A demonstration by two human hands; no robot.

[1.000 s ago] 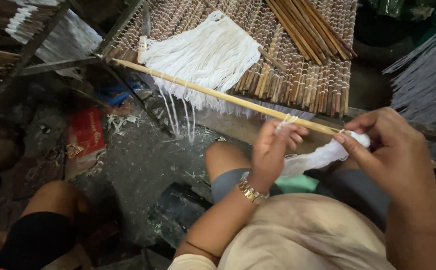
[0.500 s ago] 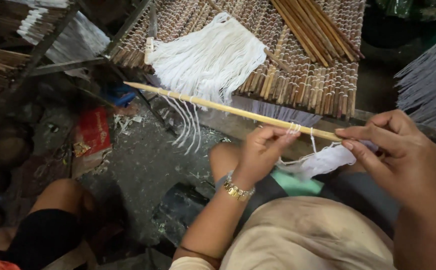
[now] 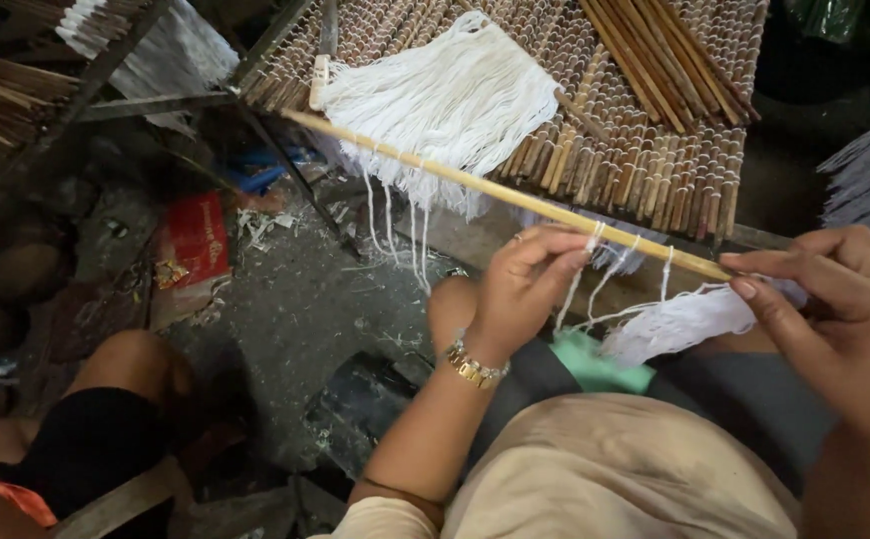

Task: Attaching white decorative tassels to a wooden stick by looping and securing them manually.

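Lap in tan cloth nearest the camera, green scrap [image 3: 600,364] just beyond the knees. Left hand [image 3: 525,289] with gold bracelet [image 3: 473,365] sits under the thin bamboo stick [image 3: 515,195]; fingers curled together, pinching white thread [image 3: 573,289] that hangs from the stick. Right hand [image 3: 834,309] at the stick's near end, thumb and fingers closed on that end and on a loose bundle of white fringe [image 3: 674,324] trailing between the two hands. Hands apart, neither one open.

Stick's long axis runs from the right hand diagonally up and away to the left, passing right above the left hand's fingertips; right hand holds it, left hand only works the threads. Several threads drape off the stick between the hands.

Farther out, the stick's far part crosses a thick white tassel mass [image 3: 445,100] lying on a slatted bamboo rack [image 3: 654,150]. Loose sticks [image 3: 674,50] lie atop the rack. Left, on the floor: red packet [image 3: 196,240], another person's knee [image 3: 121,364].
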